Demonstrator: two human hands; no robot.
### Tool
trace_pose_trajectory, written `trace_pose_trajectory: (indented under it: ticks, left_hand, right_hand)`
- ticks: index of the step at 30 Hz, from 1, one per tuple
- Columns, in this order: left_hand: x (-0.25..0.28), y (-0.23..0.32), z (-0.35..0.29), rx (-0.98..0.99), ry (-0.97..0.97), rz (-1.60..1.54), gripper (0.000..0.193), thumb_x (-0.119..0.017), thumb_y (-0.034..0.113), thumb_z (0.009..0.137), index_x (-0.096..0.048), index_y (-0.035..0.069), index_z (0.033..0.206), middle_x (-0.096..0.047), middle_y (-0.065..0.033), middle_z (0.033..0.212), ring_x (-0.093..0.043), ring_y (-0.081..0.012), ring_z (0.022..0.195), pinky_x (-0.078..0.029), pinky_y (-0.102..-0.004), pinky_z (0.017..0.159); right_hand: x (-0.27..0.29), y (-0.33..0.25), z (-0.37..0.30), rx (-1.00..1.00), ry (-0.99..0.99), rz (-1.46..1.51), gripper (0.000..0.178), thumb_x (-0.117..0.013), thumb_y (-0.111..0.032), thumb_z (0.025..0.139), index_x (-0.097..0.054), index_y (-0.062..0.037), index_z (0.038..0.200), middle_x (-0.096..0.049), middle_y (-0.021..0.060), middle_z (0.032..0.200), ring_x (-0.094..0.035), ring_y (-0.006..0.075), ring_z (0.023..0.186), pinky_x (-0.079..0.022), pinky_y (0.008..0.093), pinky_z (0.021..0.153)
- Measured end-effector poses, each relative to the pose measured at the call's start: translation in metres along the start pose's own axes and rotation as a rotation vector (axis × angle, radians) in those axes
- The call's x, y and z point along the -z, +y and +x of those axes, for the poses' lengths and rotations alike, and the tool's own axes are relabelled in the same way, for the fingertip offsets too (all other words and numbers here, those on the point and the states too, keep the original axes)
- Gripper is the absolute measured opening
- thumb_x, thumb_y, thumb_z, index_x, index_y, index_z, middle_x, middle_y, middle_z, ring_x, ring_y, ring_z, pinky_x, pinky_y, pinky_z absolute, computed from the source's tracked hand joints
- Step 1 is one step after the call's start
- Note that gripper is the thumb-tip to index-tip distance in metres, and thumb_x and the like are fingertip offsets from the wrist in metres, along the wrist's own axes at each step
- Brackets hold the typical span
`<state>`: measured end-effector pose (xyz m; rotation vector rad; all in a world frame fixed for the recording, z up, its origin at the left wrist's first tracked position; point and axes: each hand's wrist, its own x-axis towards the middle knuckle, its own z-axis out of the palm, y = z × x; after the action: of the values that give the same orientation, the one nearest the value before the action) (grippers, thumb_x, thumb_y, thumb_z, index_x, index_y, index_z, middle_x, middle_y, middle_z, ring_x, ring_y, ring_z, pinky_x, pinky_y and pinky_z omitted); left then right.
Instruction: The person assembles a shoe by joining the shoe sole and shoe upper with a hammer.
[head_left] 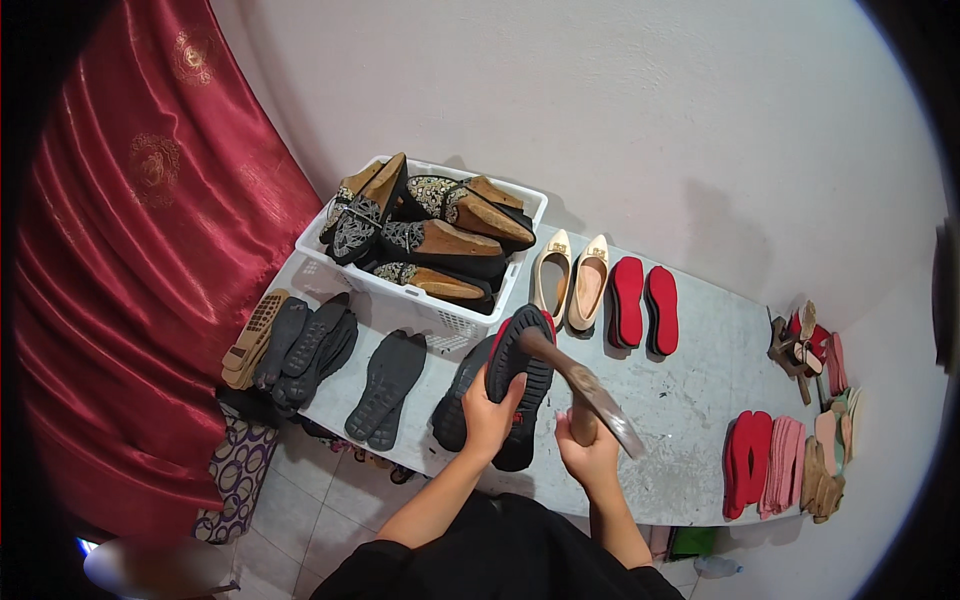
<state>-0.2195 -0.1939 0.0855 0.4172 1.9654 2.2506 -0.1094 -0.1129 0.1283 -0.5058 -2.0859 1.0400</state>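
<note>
My left hand [490, 415] grips a black ridged shoe sole [506, 362] with red along its edge, tilted up over the table [650, 400]. In my right hand [590, 456] is a hammer [598, 402], held by its handle. The hammer's long metal head slants across, one end over the upper part of the sole; I cannot tell whether they touch. Beneath and beside my left hand lie more black soles [455, 405], partly hidden by it.
Behind stands a white basket [425, 305] of black embroidered shoes on lasts. Nearby are cream flats [588, 285], red insoles [627, 300] and black soles [385, 385]. Insole stacks [748, 460] and tools [795, 345] sit at the right. A red curtain [130, 300] hangs left.
</note>
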Motion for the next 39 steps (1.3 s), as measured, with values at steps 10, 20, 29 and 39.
trace_pose_trajectory:
  ticks: [10, 20, 29, 39]
  left_hand:
    - [0.011, 0.001, 0.007, 0.024, 0.099, -0.130, 0.029, -0.062, 0.019, 0.084, -0.057, -0.004, 0.102, -0.062, -0.0090, 0.092, -0.056, -0.0131, 0.083, -0.045, -0.0273, 0.078]
    - [0.027, 0.006, 0.026, 0.058, 0.150, -0.306, 0.032, -0.060, 0.019, 0.087, -0.054, -0.004, 0.108, -0.059, -0.0086, 0.100, -0.055, -0.0139, 0.087, -0.045, -0.0258, 0.078]
    - [0.037, 0.013, 0.037, 0.078, 0.218, -0.398, 0.029, -0.058, 0.013, 0.088, -0.051, -0.004, 0.110, -0.058, -0.0091, 0.102, -0.055, -0.0134, 0.088, -0.047, -0.0256, 0.078]
    - [0.042, 0.028, 0.040, 0.091, 0.258, -0.464, 0.026, -0.057, 0.011, 0.088, -0.051, -0.004, 0.108, -0.058, -0.0094, 0.100, -0.057, -0.0134, 0.085, -0.049, -0.0259, 0.074]
  right_hand:
    - [0.009, -0.002, -0.027, -0.142, -0.150, -0.016, 0.015, -0.069, -0.011, 0.070, -0.058, -0.0061, 0.079, -0.054, 0.0123, 0.056, -0.058, 0.0223, 0.048, -0.042, 0.0288, 0.047]
    - [0.010, -0.002, -0.038, -0.087, -0.300, -0.009, 0.009, -0.065, -0.005, 0.068, -0.056, -0.0041, 0.066, -0.050, 0.0125, 0.052, -0.054, 0.0218, 0.044, -0.042, 0.0288, 0.045]
    - [0.007, 0.018, -0.049, -0.122, -0.471, 0.071, 0.018, -0.069, -0.023, 0.067, -0.062, -0.0098, 0.076, -0.055, 0.0124, 0.056, -0.057, 0.0286, 0.049, -0.043, 0.0321, 0.046]
    - [0.018, 0.009, -0.052, -0.139, -0.555, 0.021, 0.009, -0.068, -0.010, 0.066, -0.061, -0.0067, 0.070, -0.055, 0.0083, 0.053, -0.056, 0.0194, 0.045, -0.042, 0.0274, 0.046]
